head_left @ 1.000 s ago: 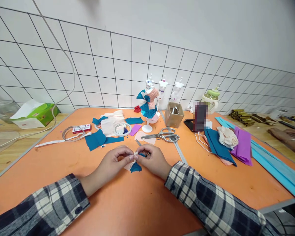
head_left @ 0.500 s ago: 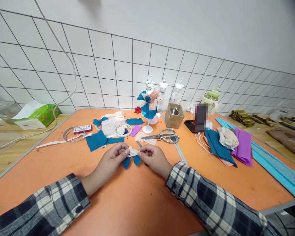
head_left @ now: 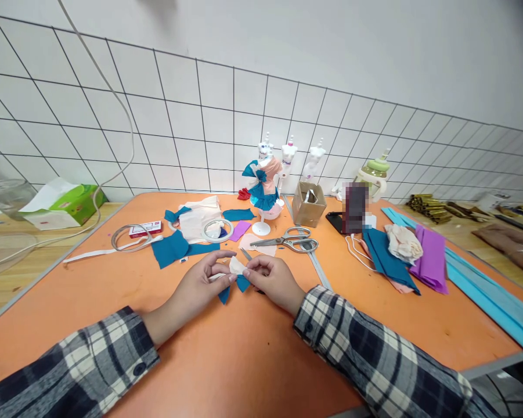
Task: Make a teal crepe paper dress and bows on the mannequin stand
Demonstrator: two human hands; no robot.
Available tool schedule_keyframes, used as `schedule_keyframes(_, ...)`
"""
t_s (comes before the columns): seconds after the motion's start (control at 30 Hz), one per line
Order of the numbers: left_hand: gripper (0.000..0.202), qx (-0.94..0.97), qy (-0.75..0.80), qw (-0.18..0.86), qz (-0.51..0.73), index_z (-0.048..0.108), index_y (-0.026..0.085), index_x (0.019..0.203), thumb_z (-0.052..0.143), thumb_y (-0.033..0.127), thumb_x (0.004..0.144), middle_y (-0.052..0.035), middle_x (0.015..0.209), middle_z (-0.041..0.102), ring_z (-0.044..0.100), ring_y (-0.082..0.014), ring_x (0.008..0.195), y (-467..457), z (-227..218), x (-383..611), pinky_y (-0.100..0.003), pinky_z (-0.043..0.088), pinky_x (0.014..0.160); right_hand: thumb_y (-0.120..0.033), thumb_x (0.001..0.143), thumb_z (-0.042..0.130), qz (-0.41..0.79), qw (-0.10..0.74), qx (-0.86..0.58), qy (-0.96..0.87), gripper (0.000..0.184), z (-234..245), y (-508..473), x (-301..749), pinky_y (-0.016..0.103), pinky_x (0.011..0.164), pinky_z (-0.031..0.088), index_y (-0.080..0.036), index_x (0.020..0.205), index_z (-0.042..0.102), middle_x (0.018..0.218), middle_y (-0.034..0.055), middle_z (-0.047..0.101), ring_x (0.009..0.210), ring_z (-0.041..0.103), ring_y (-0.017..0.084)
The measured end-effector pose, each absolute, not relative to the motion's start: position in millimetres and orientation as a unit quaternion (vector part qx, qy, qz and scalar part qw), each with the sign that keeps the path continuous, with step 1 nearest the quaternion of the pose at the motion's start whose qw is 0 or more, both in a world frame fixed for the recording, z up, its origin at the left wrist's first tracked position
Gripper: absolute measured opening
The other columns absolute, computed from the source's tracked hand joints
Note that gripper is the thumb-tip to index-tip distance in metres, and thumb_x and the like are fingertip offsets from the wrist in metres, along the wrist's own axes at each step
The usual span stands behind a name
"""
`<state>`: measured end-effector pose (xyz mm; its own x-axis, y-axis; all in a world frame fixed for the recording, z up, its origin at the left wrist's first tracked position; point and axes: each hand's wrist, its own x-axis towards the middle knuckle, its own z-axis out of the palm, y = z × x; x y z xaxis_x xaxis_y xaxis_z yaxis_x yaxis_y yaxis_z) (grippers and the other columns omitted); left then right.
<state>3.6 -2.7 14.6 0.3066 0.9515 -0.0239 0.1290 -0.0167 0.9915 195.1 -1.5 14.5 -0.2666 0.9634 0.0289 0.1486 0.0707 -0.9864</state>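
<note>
In the middle of the orange table, my right hand (head_left: pixel 275 281) pinches a small cream piece of crepe paper (head_left: pixel 237 266) between thumb and fingertips. Below it hang the ends of a blue crepe paper piece (head_left: pixel 242 283). My left hand (head_left: pixel 204 281) has its thumb pressed on the left part of these papers, its forefinger lifted away from the cream piece. Fingers partly hide how the papers join. Just beyond my hands, a pointed metal tip (head_left: pixel 246 254) shows, the rest of it behind my right hand. Large metal scissors (head_left: pixel 287 240) lie farther back.
Behind stands a small dress form (head_left: pixel 267 180) in peach and blue paper, near a cardboard box (head_left: pixel 309 204). Tape (head_left: pixel 217 230), blue scraps (head_left: pixel 170 248) and a red box (head_left: pixel 145 229) lie left. Right are a phone (head_left: pixel 356 208), folded papers (head_left: pixel 429 258) and a bottle (head_left: pixel 374 173).
My left forefinger has lifted off the cream paper, and the left thumb now presses lower. The cream piece stands up more; my right hand stays in place with its pinch.
</note>
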Motion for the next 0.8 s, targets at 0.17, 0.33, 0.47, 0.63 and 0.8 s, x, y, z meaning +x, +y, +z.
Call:
schedule_keyframes(0.17,0.059,0.614,0.465,0.502,0.392,0.051,0.016,0.122,0.072,0.04,0.073,-0.0017,0.077,0.07,0.066,-0.0195,0.076,-2.4,18.2,3.1,-0.028,0.05,0.068,-0.033,0.078,0.067,0.537,0.399,-0.446,-0.595,0.018,15.6,-3.7,194.0,0.021,0.05,0.04,-0.017,0.085,0.061,0.068,-0.0026,0.057,0.053,0.051,0.009)
schedule_keyframes(0.33,0.059,0.615,0.46,0.507,0.392,0.051,0.017,0.122,0.073,0.04,0.073,-0.0032,0.08,0.072,0.068,-0.0216,0.079,-4.0,18.8,3.2,-0.03,0.052,0.07,-0.03,0.075,0.068,0.512,0.405,-0.442,-0.616,0.02,13.5,-3.1,192.1,0.022,0.055,0.044,-0.016,0.088,0.063,0.073,-0.0001,0.062,0.058,0.056,0.01)
schedule_keyframes(0.47,0.066,0.61,0.445,0.536,0.377,0.048,0.016,0.128,0.073,0.043,0.074,-0.0044,0.082,0.072,0.068,-0.0226,0.076,-7.0,21.1,3.4,-0.03,0.053,0.063,-0.034,0.076,0.067,0.511,0.411,-0.452,-0.605,0.019,15.1,-2.7,192.4,0.023,0.053,0.043,-0.016,0.082,0.062,0.066,-0.002,0.059,0.055,0.054,0.01)
schedule_keyframes(0.63,0.066,0.616,0.44,0.532,0.38,0.051,0.015,0.124,0.076,0.044,0.07,-0.0084,0.094,0.073,0.068,-0.0229,0.081,-6.6,21.2,2.7,-0.027,0.052,0.062,-0.035,0.075,0.067,0.509,0.425,-0.449,-0.599,0.02,15.7,-2.0,192.6,0.022,0.05,0.042,-0.017,0.08,0.061,0.064,-0.0032,0.056,0.053,0.051,0.01)
schedule_keyframes(0.8,0.055,0.627,0.424,0.519,0.397,0.054,0.017,0.116,0.075,0.043,0.071,-0.0041,0.085,0.071,0.066,-0.021,0.074,-3.0,16.3,1.8,-0.03,0.053,0.064,-0.039,0.075,0.068,0.518,0.43,-0.453,-0.585,0.025,13.1,0.3,194.3,0.02,0.046,0.04,-0.016,0.082,0.06,0.066,-0.0019,0.057,0.05,0.049,0.008)
